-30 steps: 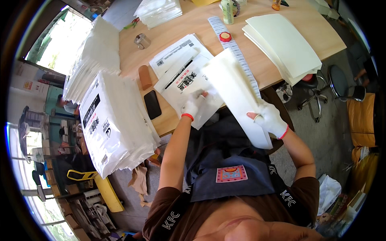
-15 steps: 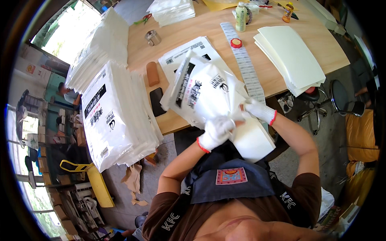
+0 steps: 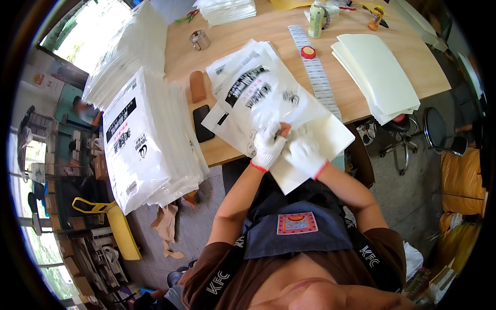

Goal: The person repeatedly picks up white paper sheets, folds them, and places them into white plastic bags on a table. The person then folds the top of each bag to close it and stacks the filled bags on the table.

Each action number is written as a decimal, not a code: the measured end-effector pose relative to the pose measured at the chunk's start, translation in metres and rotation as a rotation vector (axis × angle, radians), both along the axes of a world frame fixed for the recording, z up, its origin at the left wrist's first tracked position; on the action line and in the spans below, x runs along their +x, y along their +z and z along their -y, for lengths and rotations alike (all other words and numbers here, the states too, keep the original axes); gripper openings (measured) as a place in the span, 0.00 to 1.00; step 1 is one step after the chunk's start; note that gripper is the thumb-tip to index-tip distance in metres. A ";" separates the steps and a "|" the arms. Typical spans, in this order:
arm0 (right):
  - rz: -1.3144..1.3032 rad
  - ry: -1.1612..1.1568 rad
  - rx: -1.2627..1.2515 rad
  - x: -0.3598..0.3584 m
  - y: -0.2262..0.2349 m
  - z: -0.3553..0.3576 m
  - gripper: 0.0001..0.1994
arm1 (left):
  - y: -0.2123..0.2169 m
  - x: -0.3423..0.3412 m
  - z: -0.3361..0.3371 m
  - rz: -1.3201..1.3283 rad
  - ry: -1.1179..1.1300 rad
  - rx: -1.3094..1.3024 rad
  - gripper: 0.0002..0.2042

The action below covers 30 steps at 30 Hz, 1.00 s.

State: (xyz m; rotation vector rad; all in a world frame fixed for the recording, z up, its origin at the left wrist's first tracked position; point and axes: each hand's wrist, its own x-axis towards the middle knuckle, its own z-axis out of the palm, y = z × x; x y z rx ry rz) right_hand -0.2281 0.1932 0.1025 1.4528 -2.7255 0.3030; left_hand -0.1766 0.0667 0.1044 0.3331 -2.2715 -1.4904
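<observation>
Wooden table (image 3: 361, 111) edge: left hand (image 3: 267, 147), right hand (image 3: 303, 153) grip cream sheet (image 3: 320, 144), now together atop printed bag (image 3: 268, 93).

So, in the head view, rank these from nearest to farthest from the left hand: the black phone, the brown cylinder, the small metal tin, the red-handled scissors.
From the left hand:
1. Black phone, flat near the table's front edge, to the hand's left.
2. Brown cylinder, just beyond the phone.
3. Small metal tin, farther up the table.
4. Red-handled scissors, at the far edge.

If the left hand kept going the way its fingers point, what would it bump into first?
The left hand points up and rightward across the printed bag it already touches; beyond that, probably the strip of labels, though depth is unclear.
</observation>
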 end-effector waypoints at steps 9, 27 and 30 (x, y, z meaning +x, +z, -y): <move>0.234 -0.546 -0.429 -0.047 -0.120 -0.075 0.24 | -0.046 0.067 -0.029 -0.127 -0.260 -0.680 0.10; 0.434 -0.110 0.674 0.085 0.002 -0.162 0.12 | -0.045 0.257 -0.025 0.418 -0.033 0.361 0.08; 0.396 0.029 0.600 0.084 -0.014 -0.165 0.12 | -0.042 0.245 -0.015 0.426 -0.203 0.379 0.08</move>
